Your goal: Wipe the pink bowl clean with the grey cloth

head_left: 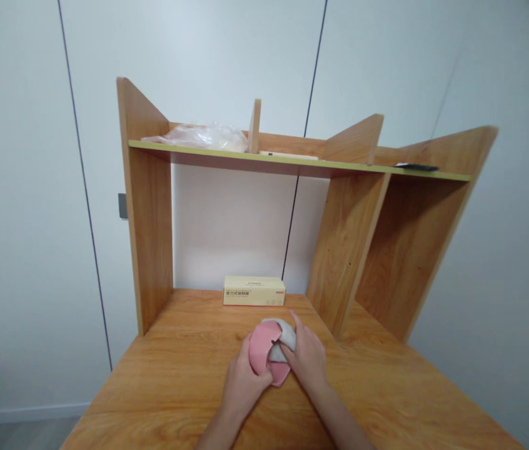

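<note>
A pink and grey soft object [270, 352], perhaps a folded cloth or pouch, sits on the wooden desk [175, 375] between both my hands. My left hand [242, 382] curls round its left side, thumb up against the pink part. On the right, my right hand [307, 356] grips the grey part, fingers pressed on it. Both hands hold it just above or on the desk top; I cannot tell which.
A cream cardboard box [254, 291] with red print stands at the back of the desk. The wooden shelf unit [147, 206] rises behind, with a clear plastic bag [201, 135] on its top shelf and a dark flat item [416, 167] at the right.
</note>
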Action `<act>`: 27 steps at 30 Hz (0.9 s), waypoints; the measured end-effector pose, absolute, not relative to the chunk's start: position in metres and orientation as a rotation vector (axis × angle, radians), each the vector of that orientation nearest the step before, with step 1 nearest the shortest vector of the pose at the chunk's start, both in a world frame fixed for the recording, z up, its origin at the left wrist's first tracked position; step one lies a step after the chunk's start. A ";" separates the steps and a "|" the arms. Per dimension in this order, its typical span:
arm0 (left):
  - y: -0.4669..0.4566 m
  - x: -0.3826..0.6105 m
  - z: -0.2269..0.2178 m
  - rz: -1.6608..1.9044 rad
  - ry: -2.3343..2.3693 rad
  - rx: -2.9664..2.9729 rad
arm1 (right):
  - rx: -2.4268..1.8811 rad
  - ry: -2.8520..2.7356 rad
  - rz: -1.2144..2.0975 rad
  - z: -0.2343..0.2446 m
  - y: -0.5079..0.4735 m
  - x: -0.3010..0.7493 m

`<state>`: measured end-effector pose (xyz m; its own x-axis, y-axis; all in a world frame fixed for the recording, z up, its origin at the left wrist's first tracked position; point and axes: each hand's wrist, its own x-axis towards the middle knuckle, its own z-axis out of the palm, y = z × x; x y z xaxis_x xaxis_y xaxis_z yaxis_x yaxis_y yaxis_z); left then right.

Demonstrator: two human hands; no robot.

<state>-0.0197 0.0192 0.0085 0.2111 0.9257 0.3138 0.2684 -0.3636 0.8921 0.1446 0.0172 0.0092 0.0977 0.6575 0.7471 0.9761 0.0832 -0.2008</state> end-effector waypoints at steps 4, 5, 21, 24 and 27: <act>0.017 -0.022 0.010 1.125 1.100 1.793 | -1.622 -1.596 -0.240 0.008 0.017 0.144; 0.017 -0.022 0.011 1.137 1.088 1.783 | -1.606 -1.584 -0.181 0.007 0.017 0.144; 0.027 -0.011 -0.003 1.281 0.850 1.328 | -1.598 -1.280 0.030 0.013 0.015 0.137; 0.036 -0.012 -0.006 1.282 0.878 1.095 | -1.648 -1.307 -0.018 0.018 0.011 0.138; 0.044 -0.018 -0.005 1.260 0.963 0.872 | -1.708 -1.415 0.010 0.011 0.013 0.133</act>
